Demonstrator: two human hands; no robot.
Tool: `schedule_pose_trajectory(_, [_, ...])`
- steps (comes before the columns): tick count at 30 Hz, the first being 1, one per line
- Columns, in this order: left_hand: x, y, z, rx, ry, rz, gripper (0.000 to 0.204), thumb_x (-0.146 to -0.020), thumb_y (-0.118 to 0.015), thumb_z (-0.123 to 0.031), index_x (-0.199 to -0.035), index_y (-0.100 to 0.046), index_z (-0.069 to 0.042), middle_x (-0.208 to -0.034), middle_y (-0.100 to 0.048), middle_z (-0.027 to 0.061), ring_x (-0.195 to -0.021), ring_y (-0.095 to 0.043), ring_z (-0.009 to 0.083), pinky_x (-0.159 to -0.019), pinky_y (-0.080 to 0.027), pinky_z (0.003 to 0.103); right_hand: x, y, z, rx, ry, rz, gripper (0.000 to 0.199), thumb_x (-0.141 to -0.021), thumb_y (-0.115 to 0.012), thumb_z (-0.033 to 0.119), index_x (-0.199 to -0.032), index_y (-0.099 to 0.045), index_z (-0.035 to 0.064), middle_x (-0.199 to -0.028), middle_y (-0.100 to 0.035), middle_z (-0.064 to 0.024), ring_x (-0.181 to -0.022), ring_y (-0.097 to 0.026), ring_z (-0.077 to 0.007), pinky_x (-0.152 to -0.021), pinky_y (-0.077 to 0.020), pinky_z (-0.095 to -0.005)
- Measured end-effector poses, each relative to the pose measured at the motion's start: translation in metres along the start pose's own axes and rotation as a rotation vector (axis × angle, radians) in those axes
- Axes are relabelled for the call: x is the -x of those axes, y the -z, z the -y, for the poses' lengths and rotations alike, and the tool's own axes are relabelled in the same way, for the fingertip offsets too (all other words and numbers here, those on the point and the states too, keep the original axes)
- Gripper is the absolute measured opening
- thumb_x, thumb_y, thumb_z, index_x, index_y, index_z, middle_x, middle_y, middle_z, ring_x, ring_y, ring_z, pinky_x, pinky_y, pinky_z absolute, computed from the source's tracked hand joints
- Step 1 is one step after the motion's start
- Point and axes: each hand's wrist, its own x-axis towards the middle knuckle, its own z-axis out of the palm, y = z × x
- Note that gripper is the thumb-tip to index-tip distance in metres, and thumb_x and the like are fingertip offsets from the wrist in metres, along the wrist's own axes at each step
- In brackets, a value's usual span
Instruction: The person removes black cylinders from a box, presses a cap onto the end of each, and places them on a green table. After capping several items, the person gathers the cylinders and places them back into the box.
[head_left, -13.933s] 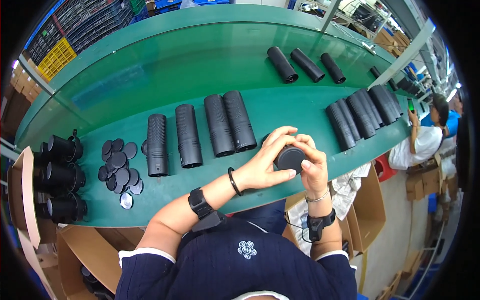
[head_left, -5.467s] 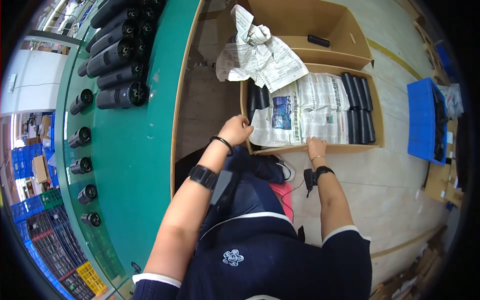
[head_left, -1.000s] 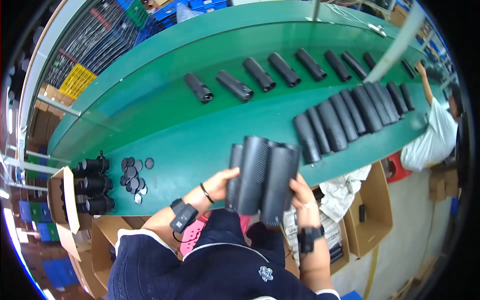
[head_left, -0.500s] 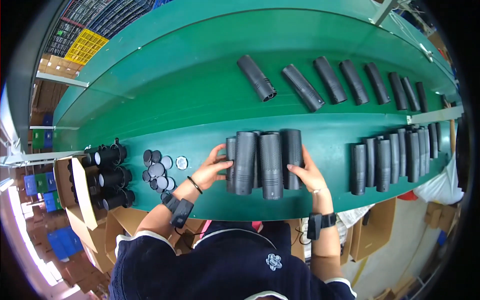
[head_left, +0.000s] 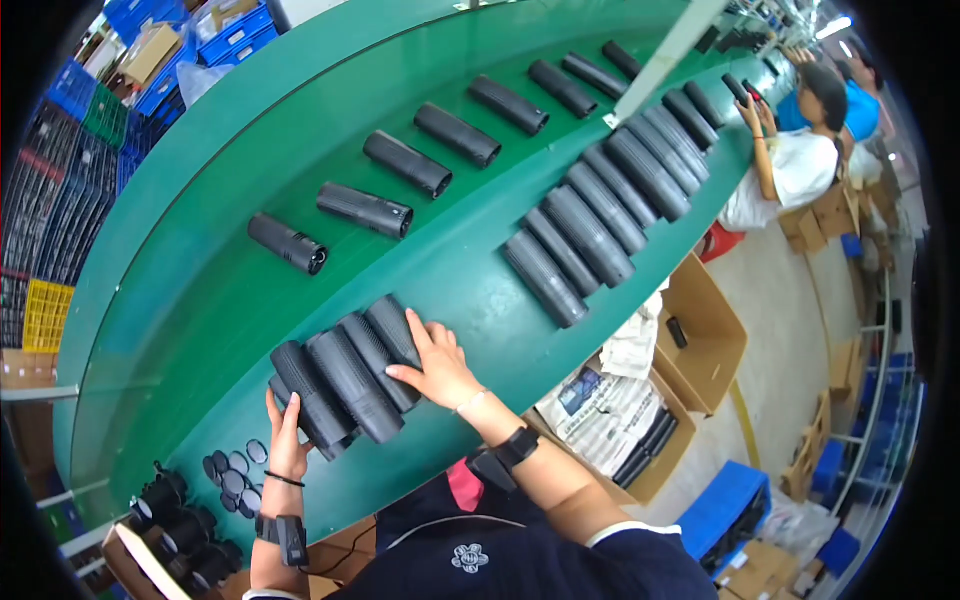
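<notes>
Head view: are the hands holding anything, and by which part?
Both hands brace a cluster of black tubes lying on the green table: left hand at its near end, right hand flat against its right side. Nothing is lifted.

A cluster of four tubes [head_left: 345, 375] lies side by side on the workbench [head_left: 200, 330], close to its near edge. The left hand [head_left: 288, 445] presses the cluster's left end and the right hand [head_left: 437, 365] its right side. Left of the cluster, at the near edge, lie round caps [head_left: 232, 470], and beyond them, at the bench's left end, stand what look like short tubes on end [head_left: 180, 515] (the view is dim there). Behind the cluster a spaced line of single tubes [head_left: 405, 165] runs along the far side. To the right a packed row of tubes [head_left: 600, 210] follows the near edge. Below that edge sits an open box [head_left: 640, 440].
</notes>
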Motion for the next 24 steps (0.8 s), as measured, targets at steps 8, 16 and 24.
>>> schedule_pose_trajectory(8, [-0.007,-0.004,-0.003,-0.045,0.050,-0.047,0.106,-0.084,-0.066,-0.050,-0.150,0.011,-0.020,-0.154,-0.019,0.0097,-0.138,-0.024,0.0326,-0.096,-0.028,0.069,0.007,0.013,-0.030,-0.153,0.064,-0.097,0.078,-0.083,-0.068,0.035,-0.145,-0.030,0.0057,-0.131,-0.045,-0.0252,-0.120,-0.042,-0.0404,-0.104,-0.0343,-0.0443])
schedule_pose_trajectory(16, [-0.035,0.009,0.017,0.041,0.004,0.007,0.078,-0.085,-0.062,-0.054,-0.144,-0.023,-0.019,-0.143,-0.039,0.0056,-0.126,-0.045,0.0279,-0.098,-0.037,0.059,0.027,0.028,-0.060,-0.349,0.240,-0.266,0.061,-0.087,-0.063,0.034,-0.135,-0.045,0.0016,-0.123,-0.054,-0.0196,-0.115,-0.048,-0.0346,-0.098,-0.0397,-0.0422])
schedule_pose_trajectory(24, [-0.032,0.015,0.010,0.162,0.165,0.171,0.071,-0.090,-0.050,-0.058,-0.142,-0.037,-0.011,-0.142,-0.045,0.0064,-0.128,-0.045,0.0258,-0.108,-0.034,0.044,0.169,0.007,-0.274,-0.884,-0.669,-0.700,0.024,-0.089,-0.059,0.019,-0.082,-0.067,-0.0015,-0.072,-0.064,-0.0072,-0.065,-0.058,-0.0102,-0.062,-0.0469,-0.0233])
